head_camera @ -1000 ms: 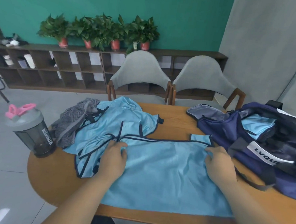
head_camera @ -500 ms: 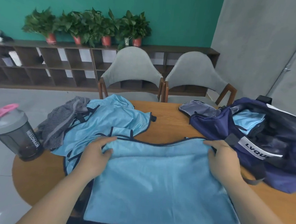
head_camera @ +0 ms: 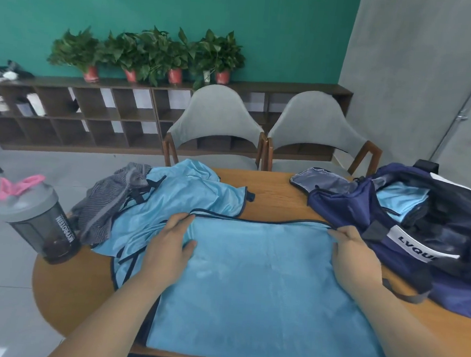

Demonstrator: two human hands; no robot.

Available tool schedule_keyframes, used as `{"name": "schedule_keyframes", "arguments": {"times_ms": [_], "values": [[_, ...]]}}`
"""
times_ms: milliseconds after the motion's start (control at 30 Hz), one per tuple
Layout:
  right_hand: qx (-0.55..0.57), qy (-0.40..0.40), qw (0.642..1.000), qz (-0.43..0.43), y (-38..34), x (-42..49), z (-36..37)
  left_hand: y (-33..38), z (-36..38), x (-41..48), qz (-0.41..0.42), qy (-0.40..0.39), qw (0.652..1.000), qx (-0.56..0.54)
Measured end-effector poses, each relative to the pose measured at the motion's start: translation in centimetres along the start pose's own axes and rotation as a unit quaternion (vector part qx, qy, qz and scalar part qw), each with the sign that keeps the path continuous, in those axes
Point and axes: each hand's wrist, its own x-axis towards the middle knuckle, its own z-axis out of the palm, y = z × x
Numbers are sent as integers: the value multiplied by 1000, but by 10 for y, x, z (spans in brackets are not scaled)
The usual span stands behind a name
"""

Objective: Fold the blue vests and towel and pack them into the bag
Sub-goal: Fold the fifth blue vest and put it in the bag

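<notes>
- Head view: the blue vest (head_camera: 262,291) I am folding lies flat on the table (head_camera: 274,197) right in front of me. Its dark-trimmed far edge runs between my two hands and its near edge reaches the table's near rim.
- My left hand (head_camera: 168,246) lies on the vest's far left corner. The fingers are fairly straight and reach up to the trim, and the thumb rests on the cloth, so it presses rather than grips.
- My right hand (head_camera: 354,259) sits on the far right corner with its fingertips at the trim. I cannot tell whether it pinches the edge or only holds it down.
- A second blue vest (head_camera: 188,191) lies rumpled at the far left, partly under the one I am working on. A grey striped cloth (head_camera: 107,200), probably the towel, is bunched against its left side.
- The navy bag (head_camera: 419,247) stands open on my right, just beside my right hand, with one folded blue piece (head_camera: 400,198) already inside.
- A shaker bottle (head_camera: 39,220) stands at the table's left edge, apart from the clothes.
- Step in hand, as I judge it: this vest has one fold laid and I am squaring it up.
- Next I need a real grip on both far corners, or on one side. Then I can fold it again to a size the bag's opening will take, keeping the trim lined up.
- The thin cloth looks slippery, so the layers may slide apart.
</notes>
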Motion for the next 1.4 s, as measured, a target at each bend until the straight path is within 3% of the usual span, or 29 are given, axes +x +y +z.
{"name": "schedule_keyframes", "arguments": {"times_ms": [67,200,333,400,467,533,633,733,933,1033,1167,1400], "values": [[-11,-11,1000,4,-1,2,-3,1,0,8,1,-6,1000,17],[-109,-72,991,-11,-16,0,-12,9,3,18,-29,-94,985,144],[-227,4,973,-40,-45,-13,-15,40,12,3,-14,23,975,220],[-159,35,981,-109,-73,-24,-2,68,31,-9,42,16,982,184],[-68,-45,982,-168,-97,-36,19,88,57,-21,63,-52,986,145],[-33,-125,979,-154,-103,-41,35,86,71,-27,20,-113,982,149],[-51,-103,989,-90,-76,-27,38,57,61,-16,-54,-147,971,178],[-69,-102,992,-30,-47,-14,33,37,49,-7,-58,-172,965,187],[-85,-92,992,-31,-55,-15,20,55,43,-4,-17,-145,974,175],[-40,-57,994,-83,-80,-45,14,87,42,-31,13,-133,984,120],[-3,-108,983,-152,-111,-100,30,91,57,-69,-18,-174,971,163],[-42,-79,992,-89,-67,-90,28,47,38,-69,-34,-179,965,189]]}}
